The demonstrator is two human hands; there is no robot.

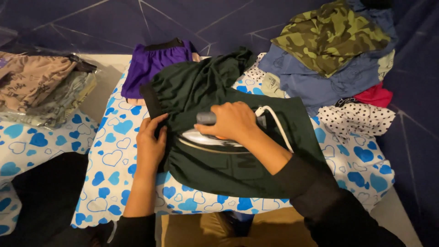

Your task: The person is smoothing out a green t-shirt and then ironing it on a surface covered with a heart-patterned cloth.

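While the iron (208, 137) rests flat on the dark green garment (228, 132), the main risk, as I judge it, is scorching if it lingers in one spot, or a burn, since the left hand (151, 144) lies just beside the iron's edge. The white cord (276, 126) trailing off the iron's back could snag a fold. The right hand (231, 121) reaches across, fingers wrapped shut round the iron's handle, wrist bent down. The left hand lies flat, fingers spread, gripping nothing, pinning the cloth left of the iron.
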